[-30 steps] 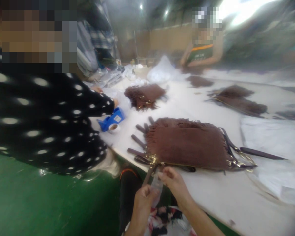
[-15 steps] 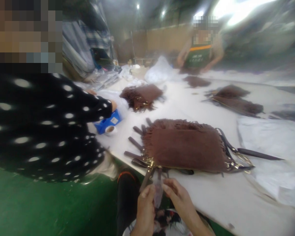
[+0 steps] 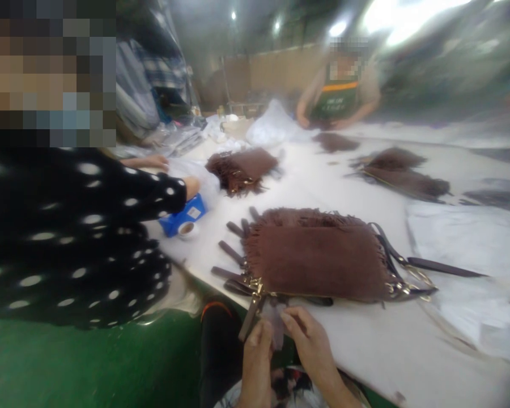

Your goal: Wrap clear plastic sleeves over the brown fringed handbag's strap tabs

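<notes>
At the table's near edge, my left hand (image 3: 258, 348) is closed on a small translucent plastic sleeve (image 3: 277, 328), which seems to cover the end of a dark strap. My right hand (image 3: 308, 334) pinches at the sleeve's other side, its thumb and forefinger together. Just beyond both hands lies a stack of brown suede bags (image 3: 318, 260) with fringed edges. Several dark straps stick out at its left. A brown strap (image 3: 249, 323) with a gold clasp (image 3: 258, 285) hangs beside my left hand. More clasps and straps lie at the stack's right end.
A person in a polka-dot garment (image 3: 80, 226) stands close at left, by a blue box (image 3: 185, 215) and a roll of tape (image 3: 187, 229). Other fringed bags (image 3: 250, 164) lie farther back. White sheets (image 3: 463, 238) cover the right side. Another person wears a green apron (image 3: 335, 102) opposite.
My hands stay at the plastic sleeve, which has tilted slightly and sits a little farther right. The person at left has shifted, and a second hand of theirs now shows more.
</notes>
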Demonstrator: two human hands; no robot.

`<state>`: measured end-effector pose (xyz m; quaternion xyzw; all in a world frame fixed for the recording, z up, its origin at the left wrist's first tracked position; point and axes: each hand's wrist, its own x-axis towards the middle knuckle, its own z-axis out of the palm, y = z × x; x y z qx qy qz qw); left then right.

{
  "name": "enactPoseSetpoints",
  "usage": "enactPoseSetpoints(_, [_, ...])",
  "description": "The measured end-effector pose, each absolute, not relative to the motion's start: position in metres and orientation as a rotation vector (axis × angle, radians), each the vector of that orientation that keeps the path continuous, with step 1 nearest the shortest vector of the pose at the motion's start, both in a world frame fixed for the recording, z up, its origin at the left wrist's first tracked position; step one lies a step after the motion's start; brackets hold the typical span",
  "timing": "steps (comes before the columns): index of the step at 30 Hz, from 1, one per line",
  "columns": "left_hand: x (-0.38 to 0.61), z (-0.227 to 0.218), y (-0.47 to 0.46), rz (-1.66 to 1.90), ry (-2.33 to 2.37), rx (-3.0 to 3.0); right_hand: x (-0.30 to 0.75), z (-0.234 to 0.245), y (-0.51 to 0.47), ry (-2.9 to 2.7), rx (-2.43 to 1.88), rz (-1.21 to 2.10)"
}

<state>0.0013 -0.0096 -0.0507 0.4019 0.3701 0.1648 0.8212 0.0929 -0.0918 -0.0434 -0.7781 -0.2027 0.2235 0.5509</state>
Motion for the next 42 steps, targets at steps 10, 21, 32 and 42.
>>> enactPoseSetpoints(10, [0.008,-0.038,0.010,0.356,0.655,0.967,0.095,-0.024,-0.084,-0.479,-1.825,0.473])
enactPoseSetpoints(21, [0.021,-0.032,0.012,0.437,0.658,0.879,0.099,-0.029,-0.074,-0.381,-1.774,0.505])
enactPoseSetpoints(32, [0.043,-0.025,0.007,0.521,0.806,0.737,0.091,-0.027,-0.068,-0.364,-1.836,0.394])
enactPoseSetpoints(42, [0.046,-0.025,0.008,0.580,0.906,1.330,0.088,-0.038,-0.070,-0.912,-1.915,-0.088])
